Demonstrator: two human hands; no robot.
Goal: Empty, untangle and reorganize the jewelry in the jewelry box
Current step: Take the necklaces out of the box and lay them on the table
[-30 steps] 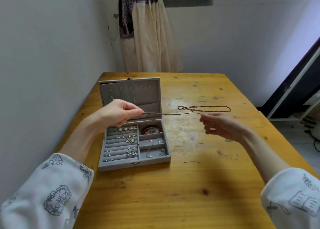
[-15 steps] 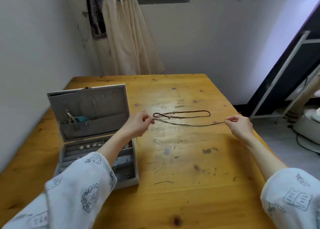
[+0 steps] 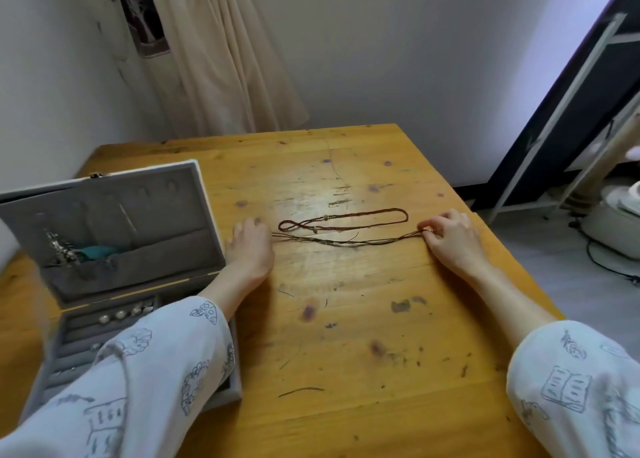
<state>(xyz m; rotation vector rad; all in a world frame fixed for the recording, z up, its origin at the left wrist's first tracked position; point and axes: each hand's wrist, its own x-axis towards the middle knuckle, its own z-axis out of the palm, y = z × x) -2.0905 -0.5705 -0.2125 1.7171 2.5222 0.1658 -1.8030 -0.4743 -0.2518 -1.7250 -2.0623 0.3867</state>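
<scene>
On the wooden table (image 3: 346, 319), the left hand (image 3: 251, 246) and right hand (image 3: 450, 238) pinch the ends of a thin cord necklace (image 3: 346, 242) stretched between them; a beaded necklace (image 3: 346, 219) lies just beyond it, and the open jewelry box (image 3: 114, 236) sits beside the left hand.

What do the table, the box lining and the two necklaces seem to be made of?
Table: wood, probably varnished; grain, knots and a glossy glare show, with many stains.
Box lining: grey soft fabric, maybe velvet or felt; it looks matte.
Beaded necklace: tiny dark red-brown beads, material unclear.
Cord necklace: thin dark strands, likely cord or thread; both the left hand and the right hand hold its ends.
</scene>
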